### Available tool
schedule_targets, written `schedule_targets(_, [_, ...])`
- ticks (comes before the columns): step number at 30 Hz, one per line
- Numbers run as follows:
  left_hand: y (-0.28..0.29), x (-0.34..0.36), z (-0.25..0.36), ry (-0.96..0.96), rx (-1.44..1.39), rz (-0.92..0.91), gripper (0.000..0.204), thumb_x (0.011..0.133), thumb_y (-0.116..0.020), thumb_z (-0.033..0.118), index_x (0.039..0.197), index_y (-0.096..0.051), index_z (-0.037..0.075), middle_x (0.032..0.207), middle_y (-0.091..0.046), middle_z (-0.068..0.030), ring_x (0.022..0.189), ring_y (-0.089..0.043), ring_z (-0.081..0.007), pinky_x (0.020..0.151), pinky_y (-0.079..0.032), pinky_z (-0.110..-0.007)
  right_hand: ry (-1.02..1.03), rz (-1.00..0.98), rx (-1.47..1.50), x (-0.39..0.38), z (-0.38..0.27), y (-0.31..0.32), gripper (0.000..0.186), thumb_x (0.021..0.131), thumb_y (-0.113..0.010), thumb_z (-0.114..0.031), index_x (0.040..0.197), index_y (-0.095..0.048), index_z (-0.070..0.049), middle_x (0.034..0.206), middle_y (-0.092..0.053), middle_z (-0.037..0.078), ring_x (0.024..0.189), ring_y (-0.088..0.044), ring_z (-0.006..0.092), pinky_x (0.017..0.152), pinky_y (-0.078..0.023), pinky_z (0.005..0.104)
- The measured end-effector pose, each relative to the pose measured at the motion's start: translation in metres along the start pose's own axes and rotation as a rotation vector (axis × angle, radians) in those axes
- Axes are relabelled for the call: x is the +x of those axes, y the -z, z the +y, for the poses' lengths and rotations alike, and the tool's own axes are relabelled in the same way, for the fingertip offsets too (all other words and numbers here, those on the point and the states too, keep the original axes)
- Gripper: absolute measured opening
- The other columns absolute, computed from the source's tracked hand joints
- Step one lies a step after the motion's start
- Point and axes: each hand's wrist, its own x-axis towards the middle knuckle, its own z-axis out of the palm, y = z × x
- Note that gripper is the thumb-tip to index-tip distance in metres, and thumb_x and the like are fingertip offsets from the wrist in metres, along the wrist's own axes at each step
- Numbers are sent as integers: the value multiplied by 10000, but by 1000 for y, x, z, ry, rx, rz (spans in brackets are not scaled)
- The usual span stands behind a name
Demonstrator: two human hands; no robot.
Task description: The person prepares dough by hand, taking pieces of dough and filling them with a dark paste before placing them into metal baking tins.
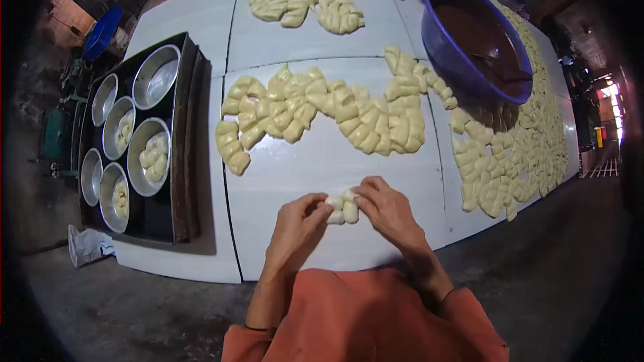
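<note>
A small cluster of pale dough pieces (pixel 349 212) rests on the white table near its front edge. My left hand (pixel 295 225) closes thumb and fingers on the cluster's left side. From the right, my right hand (pixel 390 213) pinches the pieces on that side, its fingers curled. The pieces press against each other between both hands. Just beyond lies a winding band of cut dough pieces (pixel 292 104), yellowish and glossy, apart from the cluster.
At the left a dark metal tray (pixel 189 141) holds several round pans, some with dough pieces inside. A purple basin (pixel 433 27) with brown contents stands at the back right. Many dough pieces (pixel 493 167) cover the right side. More dough (pixel 339 10) lies at the back.
</note>
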Motion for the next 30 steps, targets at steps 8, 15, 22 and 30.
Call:
schedule_targets(8, [8, 59, 42, -185, 191, 268, 385, 889, -684, 253, 1172, -673, -8, 942, -714, -160, 776, -657, -209, 693, -527, -319, 42, 400, -85, 108, 10, 42, 290, 907, -637, -235, 1083, -675, -7, 988, -670, 185, 887, -665, 311, 764, -505, 397])
schedule_targets(15, [-23, 149, 79, -720, 564, 385, 298, 912, -630, 217, 1172, -668, 76, 1204, -638, -164, 1015, -631, -341, 861, -532, -434, 623, 566, -787, 198, 54, 53, 361, 848, -657, -269, 1103, -642, -13, 965, -662, 210, 914, -629, 375, 790, -490, 431])
schedule_targets(22, [-24, 165, 84, -637, 651, 337, 220, 877, -668, 218, 1068, -658, 108, 1247, -615, -149, 1096, -582, -365, 902, -495, -467, -143, 229, 891, 165, 50, 85, 263, 847, -688, -66, 1047, -516, -78, 858, -620, 35, 715, -591, 83, 605, -478, 257])
schedule_targets(30, [-40, 157, 91, -869, 567, 406, 457, 835, -764, 287, 1194, -663, 23, 1228, -625, -172, 1125, -582, -312, 929, -482, -423, -47, 419, 1190, 99, 39, 120, 428, 1006, -519, -138, 1412, -451, -20, 1162, -625, 97, 995, -645, 116, 811, -572, 282])
